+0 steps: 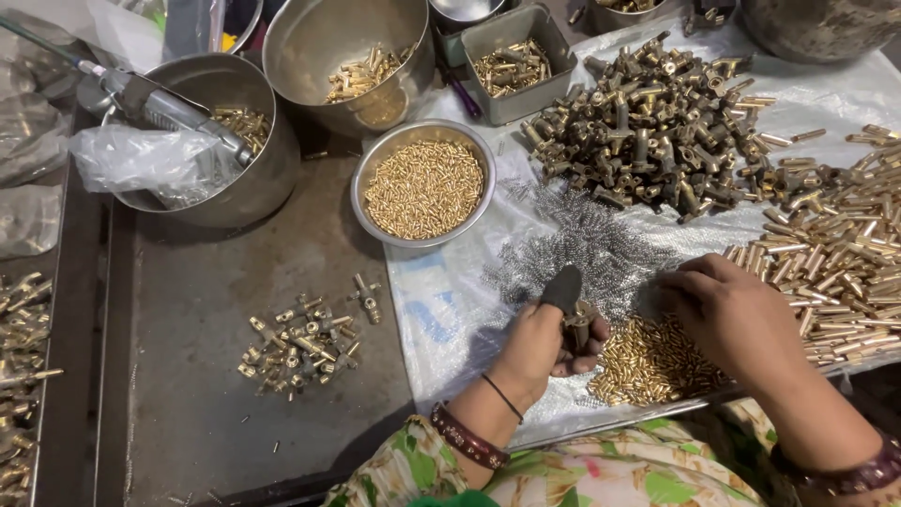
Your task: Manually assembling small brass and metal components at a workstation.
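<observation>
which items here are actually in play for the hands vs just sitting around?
In play:
left hand gripping a brass fitting
right hand on the small brass pins
springs

Sitting around:
bowl of pins
dark fittings heap
brass tubes
finished pieces

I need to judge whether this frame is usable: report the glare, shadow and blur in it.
Head view: even overhead light, sharp across most of the frame. Glare whitens the plastic sheet at top right and the inside of the steel bowl. Soft shadow lies under the left hand and right hand. The pile of fine springs reads as grey fuzz, single ones hard to separate.
</observation>
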